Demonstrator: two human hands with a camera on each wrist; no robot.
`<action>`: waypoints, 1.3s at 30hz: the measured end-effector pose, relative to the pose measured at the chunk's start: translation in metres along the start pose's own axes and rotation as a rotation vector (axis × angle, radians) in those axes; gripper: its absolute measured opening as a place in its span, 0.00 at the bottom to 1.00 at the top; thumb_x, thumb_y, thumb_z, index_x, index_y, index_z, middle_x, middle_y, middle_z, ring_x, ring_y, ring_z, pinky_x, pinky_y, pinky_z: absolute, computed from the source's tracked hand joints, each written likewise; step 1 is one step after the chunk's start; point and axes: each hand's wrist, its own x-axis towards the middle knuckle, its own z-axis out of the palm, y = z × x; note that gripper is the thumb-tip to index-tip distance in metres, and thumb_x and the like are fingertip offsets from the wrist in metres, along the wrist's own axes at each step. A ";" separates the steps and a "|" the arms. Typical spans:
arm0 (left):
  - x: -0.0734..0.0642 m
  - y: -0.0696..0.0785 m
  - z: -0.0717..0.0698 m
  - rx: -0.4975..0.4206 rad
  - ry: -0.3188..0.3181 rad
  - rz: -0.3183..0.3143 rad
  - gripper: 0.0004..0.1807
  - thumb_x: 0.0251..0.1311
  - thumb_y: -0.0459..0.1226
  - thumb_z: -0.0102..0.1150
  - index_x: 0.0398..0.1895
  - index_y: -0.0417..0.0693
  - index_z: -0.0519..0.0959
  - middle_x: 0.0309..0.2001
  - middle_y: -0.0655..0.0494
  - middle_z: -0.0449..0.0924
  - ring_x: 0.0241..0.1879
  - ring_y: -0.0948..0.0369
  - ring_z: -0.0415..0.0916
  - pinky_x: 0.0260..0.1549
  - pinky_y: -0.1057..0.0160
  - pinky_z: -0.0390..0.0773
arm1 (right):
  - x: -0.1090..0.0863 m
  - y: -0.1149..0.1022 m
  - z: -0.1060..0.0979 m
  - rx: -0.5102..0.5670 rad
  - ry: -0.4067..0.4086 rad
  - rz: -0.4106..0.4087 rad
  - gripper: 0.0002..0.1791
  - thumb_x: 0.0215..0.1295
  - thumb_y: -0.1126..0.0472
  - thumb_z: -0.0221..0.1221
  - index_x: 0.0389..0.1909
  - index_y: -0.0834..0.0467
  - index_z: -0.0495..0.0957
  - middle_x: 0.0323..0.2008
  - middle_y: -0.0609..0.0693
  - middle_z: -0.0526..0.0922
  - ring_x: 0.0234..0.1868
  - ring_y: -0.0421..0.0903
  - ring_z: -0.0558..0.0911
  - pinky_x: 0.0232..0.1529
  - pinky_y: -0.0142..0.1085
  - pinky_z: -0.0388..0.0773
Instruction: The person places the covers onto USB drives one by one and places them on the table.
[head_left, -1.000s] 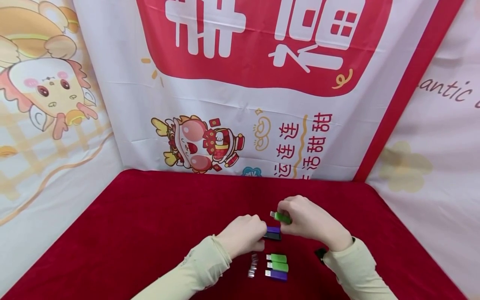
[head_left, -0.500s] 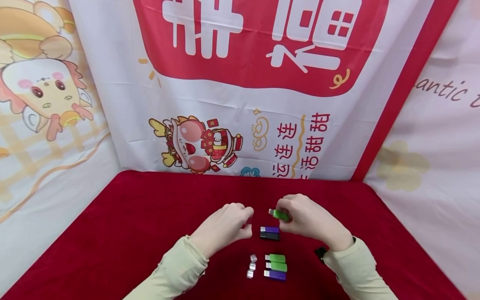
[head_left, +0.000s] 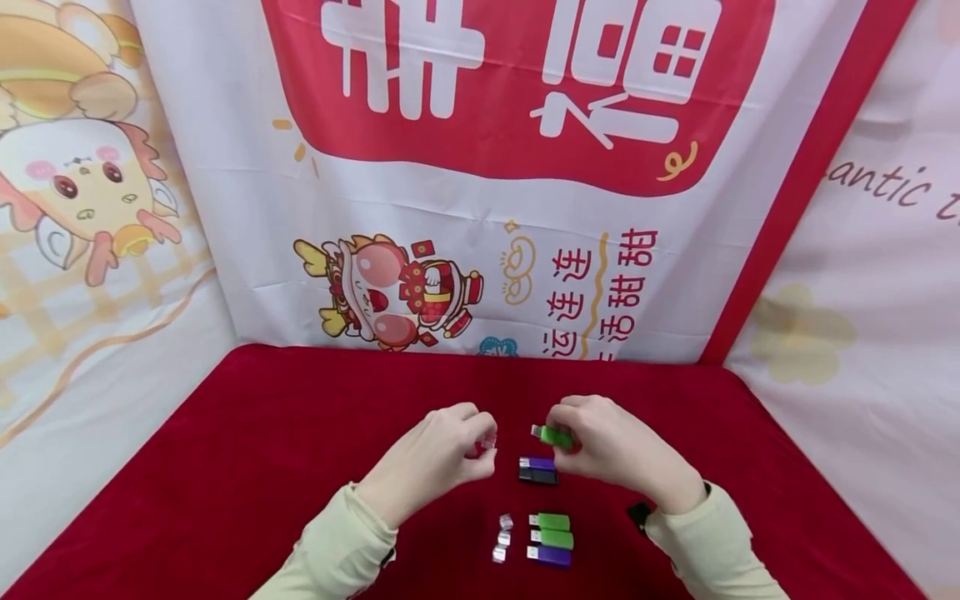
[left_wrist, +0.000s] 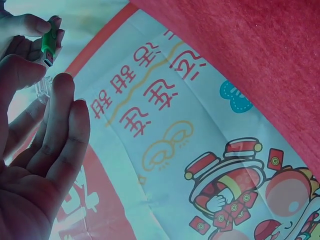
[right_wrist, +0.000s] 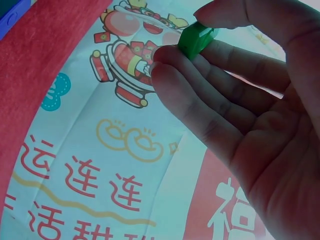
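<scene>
My right hand (head_left: 615, 446) pinches a green USB stick (head_left: 555, 437) between thumb and fingers, its metal plug pointing left toward the other hand. Level with it, my left hand (head_left: 427, 454) holds a small clear plastic cap (left_wrist: 44, 89) between thumb and fingertips. A gap separates cap and plug in the head view. In the right wrist view only the rear end of the green stick (right_wrist: 195, 40) shows. Below and between the hands, a purple USB stick (head_left: 542, 462) lies beside a black one (head_left: 537, 477) on the red cloth.
Closer to me lie two green USB sticks (head_left: 553, 539) and a purple one (head_left: 551, 557) in a column. Left of them is a short line of clear caps (head_left: 503, 539). A black object (head_left: 640, 515) is partly hidden by my right sleeve. Printed curtains (head_left: 450, 200) stand behind the table.
My left hand has moved left, away from the purple and black sticks, and a clear cap now shows in its fingers. My right hand has stayed nearly still with the green stick.
</scene>
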 end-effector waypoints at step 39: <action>-0.001 0.012 -0.004 -0.022 -0.054 -0.035 0.11 0.55 0.36 0.72 0.40 0.46 0.82 0.34 0.57 0.77 0.31 0.67 0.76 0.36 0.75 0.76 | 0.000 -0.017 0.002 -0.055 0.084 -0.091 0.12 0.47 0.63 0.73 0.33 0.55 0.83 0.28 0.42 0.75 0.25 0.37 0.74 0.29 0.25 0.74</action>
